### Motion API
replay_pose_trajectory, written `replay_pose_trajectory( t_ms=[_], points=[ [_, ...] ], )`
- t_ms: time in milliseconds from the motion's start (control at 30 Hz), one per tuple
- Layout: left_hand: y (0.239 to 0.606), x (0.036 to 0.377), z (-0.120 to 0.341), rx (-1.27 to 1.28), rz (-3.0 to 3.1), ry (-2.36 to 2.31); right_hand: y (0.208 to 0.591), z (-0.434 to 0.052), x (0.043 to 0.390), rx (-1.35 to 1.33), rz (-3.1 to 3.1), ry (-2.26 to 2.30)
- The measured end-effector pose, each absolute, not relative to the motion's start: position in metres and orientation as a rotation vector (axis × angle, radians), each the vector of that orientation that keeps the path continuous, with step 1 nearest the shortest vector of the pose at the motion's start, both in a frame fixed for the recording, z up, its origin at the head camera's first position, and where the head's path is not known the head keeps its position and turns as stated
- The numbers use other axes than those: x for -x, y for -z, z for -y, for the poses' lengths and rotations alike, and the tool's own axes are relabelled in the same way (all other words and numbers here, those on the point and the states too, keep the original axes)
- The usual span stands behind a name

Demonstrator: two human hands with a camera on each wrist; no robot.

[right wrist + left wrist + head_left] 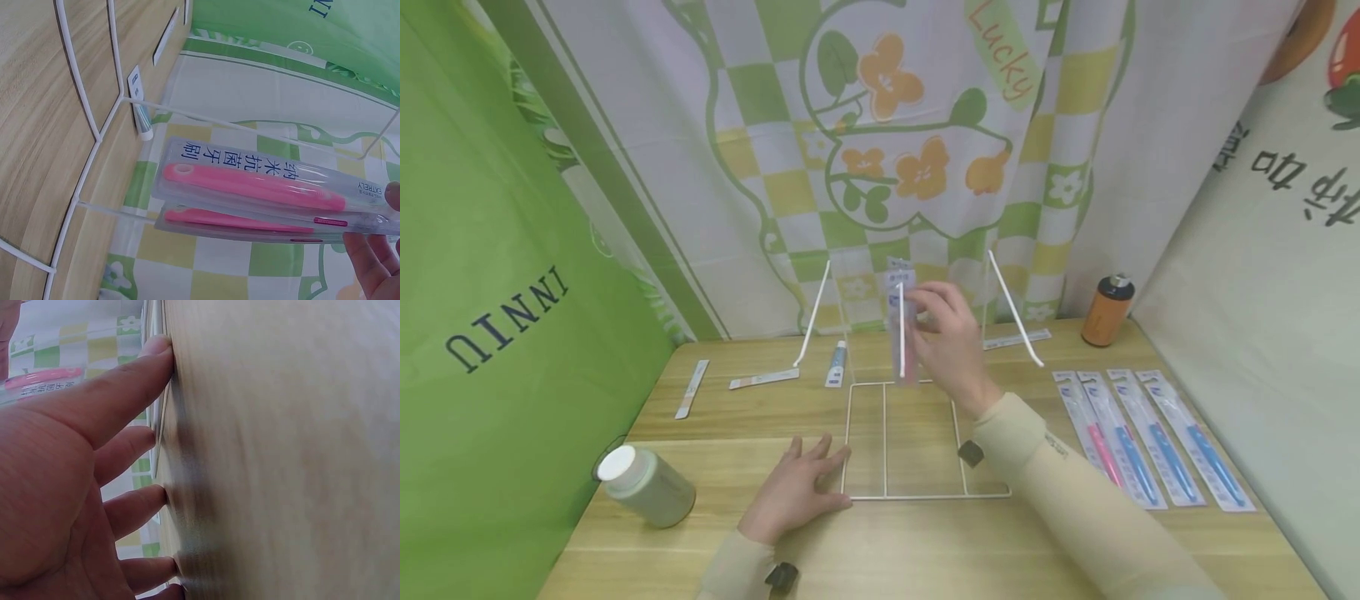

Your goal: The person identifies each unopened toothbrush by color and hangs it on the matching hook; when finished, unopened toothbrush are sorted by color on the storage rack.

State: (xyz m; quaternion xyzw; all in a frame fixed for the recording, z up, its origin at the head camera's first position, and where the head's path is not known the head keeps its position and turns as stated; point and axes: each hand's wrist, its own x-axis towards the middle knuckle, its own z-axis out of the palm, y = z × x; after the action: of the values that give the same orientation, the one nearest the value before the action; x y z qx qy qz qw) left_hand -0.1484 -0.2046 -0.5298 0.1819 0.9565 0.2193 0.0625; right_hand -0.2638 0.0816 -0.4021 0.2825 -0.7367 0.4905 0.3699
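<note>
The likeliest trouble is at the middle prong (pixel 902 354) of the white wire rack (pixel 925 497): if the right hand (pixel 953 343) lets go while the pack's hanging hole is only partly over the wire, the pack could slip off and drop to the table (pixel 925 550). Whether the hole is fully threaded cannot be told. A sideways tug could also bend the pack's top or tip the rack, which looks light; the left hand (pixel 797 492) has its fingers spread and nearly straight, tips down beside the base's left side, gripping nothing, so it would probably steady the frame only a little. The right hand's fingers are drawn in to the thumb, pinching the toothbrush pack (pixel 250 184) near one end — whether the second pink pack (pixel 237 222) just behind it is also in that pinch is unclear, and the two might drag on each other. The pack is held above the table, toward its back edge, upright at the prong. It is a slim, clear plastic sleeve with blue Chinese lettering and a small magenta label — inside, a glossy pink handle with a hole at its end. Four similar packs (pixel 1180 475) lie near the table's right edge.
</note>
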Motion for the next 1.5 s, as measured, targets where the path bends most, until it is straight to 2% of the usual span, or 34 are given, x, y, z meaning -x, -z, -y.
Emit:
replay_pose_trajectory(
  t_ms=[900,1500],
  points=[
    [0.53,0.149,0.204,-0.518,-2.892,-0.655,0.415,-0.089,0.265,-0.687,1.943,-1.241],
    [0.527,0.147,0.202,-0.508,-2.906,-0.661,0.447,-0.177,0.263,-0.566,2.049,-1.228]
  ],
)
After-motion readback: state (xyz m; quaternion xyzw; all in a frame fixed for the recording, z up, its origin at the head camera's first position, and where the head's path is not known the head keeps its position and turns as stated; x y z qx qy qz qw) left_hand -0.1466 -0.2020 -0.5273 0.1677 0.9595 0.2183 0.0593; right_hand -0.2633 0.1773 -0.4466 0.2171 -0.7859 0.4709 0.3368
